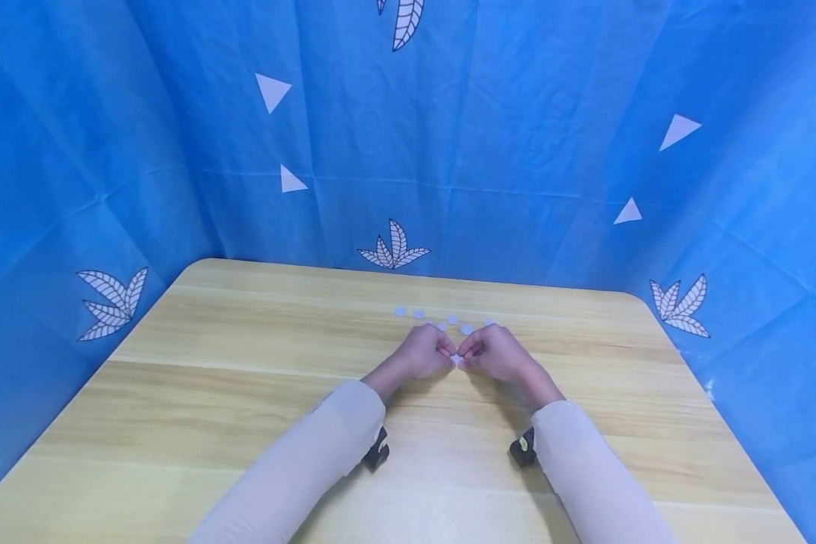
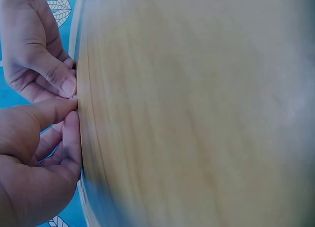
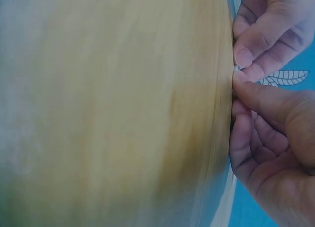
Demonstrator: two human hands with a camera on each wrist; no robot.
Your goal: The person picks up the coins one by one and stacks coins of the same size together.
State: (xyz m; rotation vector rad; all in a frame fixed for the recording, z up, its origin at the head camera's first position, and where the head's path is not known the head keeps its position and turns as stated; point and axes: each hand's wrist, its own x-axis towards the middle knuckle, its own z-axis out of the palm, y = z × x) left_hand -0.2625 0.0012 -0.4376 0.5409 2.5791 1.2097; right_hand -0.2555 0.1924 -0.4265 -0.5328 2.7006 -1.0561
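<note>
Over the table, my left hand (image 1: pixel 425 352) and right hand (image 1: pixel 500 353) meet fingertip to fingertip. Between them is a small white piece (image 1: pixel 457 359), each hand pinching one side with thumb and fingers. Most of the piece is covered by the fingertips, so its full shape cannot be told. The right wrist view catches just a pale sliver of it (image 3: pixel 237 68) between the thumbs. Just beyond the hands lie several small white discs, among them one disc (image 1: pixel 466 329) near the right fingers and another (image 1: pixel 442 326) by the left knuckles.
Farther left on the wooden table (image 1: pixel 197 423) are two more white discs, one (image 1: pixel 400 310) beside the other (image 1: pixel 418 313). A disc (image 1: pixel 489 322) is partly hidden behind the right hand. Blue patterned cloth (image 1: pixel 517 151) hangs along the back and sides.
</note>
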